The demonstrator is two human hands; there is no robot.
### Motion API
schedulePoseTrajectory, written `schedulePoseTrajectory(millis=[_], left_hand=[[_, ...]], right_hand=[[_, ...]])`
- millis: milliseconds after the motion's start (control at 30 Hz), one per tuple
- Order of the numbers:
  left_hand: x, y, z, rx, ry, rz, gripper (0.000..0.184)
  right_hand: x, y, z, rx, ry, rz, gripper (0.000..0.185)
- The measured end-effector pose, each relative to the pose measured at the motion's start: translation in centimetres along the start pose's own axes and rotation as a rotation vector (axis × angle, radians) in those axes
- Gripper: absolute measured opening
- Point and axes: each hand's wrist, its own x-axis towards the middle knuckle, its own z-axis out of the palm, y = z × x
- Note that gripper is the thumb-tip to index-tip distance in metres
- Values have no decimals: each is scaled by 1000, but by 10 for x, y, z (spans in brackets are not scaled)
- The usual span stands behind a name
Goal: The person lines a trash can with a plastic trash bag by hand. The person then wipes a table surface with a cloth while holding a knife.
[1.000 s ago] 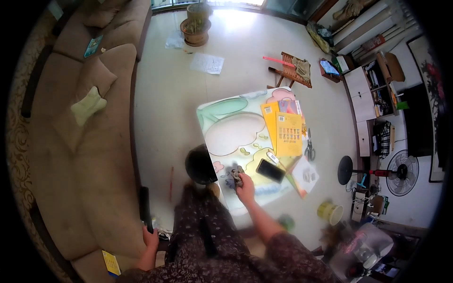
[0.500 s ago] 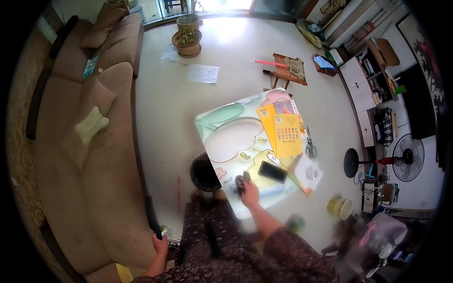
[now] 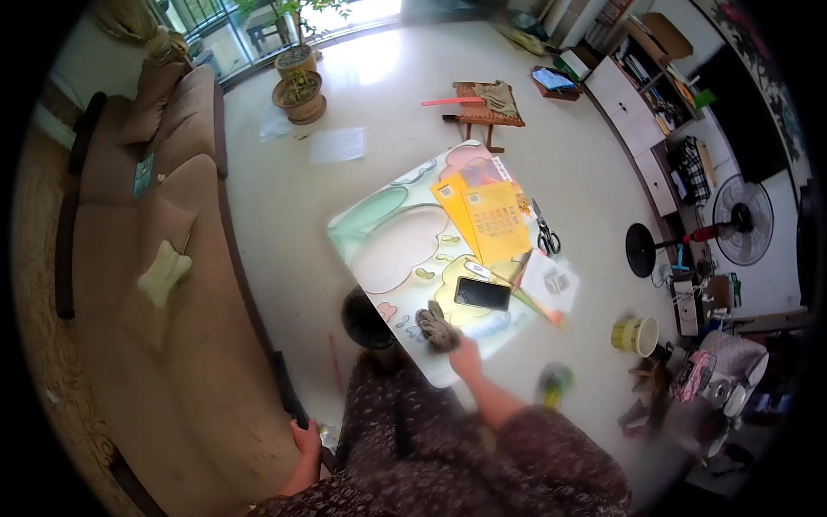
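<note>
My right hand (image 3: 466, 358) is closed on a crumpled grey-brown cloth (image 3: 438, 328), which lies against the near edge of the patterned table (image 3: 392, 250). A black phone (image 3: 482, 294) lies just beyond the cloth, with a small white object (image 3: 477, 270) beside it. Yellow booklets (image 3: 497, 222) overlap on the far right part of the table. At the lower left, my left hand (image 3: 307, 437) is closed around the end of a long dark object (image 3: 289, 389) alongside the sofa.
A brown sofa (image 3: 185, 345) fills the left side. Black scissors (image 3: 544, 231) and a paper sheet (image 3: 551, 280) are at the table's right edge. A black round stool (image 3: 366, 320) is partly under the table. Beyond are a wooden stool (image 3: 488, 112), a yellow bin (image 3: 635, 336) and a fan (image 3: 743, 218).
The view has turned and shifted, so the room appears rotated. The cloth now shows more spread out beyond my right hand, which grips its near end. My left hand keeps its hold.
</note>
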Motion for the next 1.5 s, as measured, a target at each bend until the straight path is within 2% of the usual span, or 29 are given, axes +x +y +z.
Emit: schedulePoseTrajectory(millis=[67,133,200,267,467,533,600,633,700,733,800,867,933,967,1000,1067,1133,1167,1267,1333,1367,1433,1500], left_hand=[[1,9,1,-27,-20,-66,49],[3,11,4,-11,-39,-37,48],[6,17,5,-3,-48,-3,48],[2,20,2,-49,-104,-32,46],[20,-9,-16,-47,-129,45,43],[26,-11,-35,-47,-129,36,42],[39,-20,-53,-80,-209,119,47],[51,-28,-60,63,-260,76,52],[66,-31,-75,102,-279,91,55],[70,-31,-84,151,-314,104,57],[79,-30,-90,174,-318,95,57],[91,-37,-86,72,-279,124,57],[83,-9,-90,92,-230,121,54],[84,-3,-85,102,-235,125,54],[85,3,-76,76,-210,179,52],[83,20,-65,55,-191,249,50],[65,50,-56,-21,-183,247,47],[62,53,-43,43,-98,302,47],[12,101,-37,26,-119,348,42],[0,101,-17,6,-152,431,40],[-8,101,-7,-42,-152,478,39],[-38,109,4,-23,-161,513,38],[-65,115,15,16,-122,550,37]], right_hand=[[-7,5,-13,28,-101,225,49],[-19,31,-10,17,-29,179,44],[-25,50,-12,-13,-159,167,41],[-35,69,-7,-39,-289,268,38],[-104,93,-11,43,-239,302,36],[-126,88,-18,60,-284,457,36],[-156,92,-13,13,-223,338,34],[-168,87,-18,11,-226,323,34],[-198,65,-34,207,-265,431,30],[-209,67,-30,204,-273,429,30],[-238,76,-28,402,-271,553,25],[-264,77,-27,459,-233,561,25],[-299,81,-26,589,-150,588,24],[-306,90,-16,619,-156,793,25],[-320,98,-11,626,-155,806,25],[-344,112,-5,832,-129,834,28],[-359,102,-18,861,-74,813,30],[-365,90,-30,876,-31,780,32],[-381,204,70,1006,-17,930,33],[-383,218,67,946,-7,927,32],[-396,212,42,834,64,595,31],[-410,213,10,714,147,290,30],[-404,238,8,735,149,430,26]])
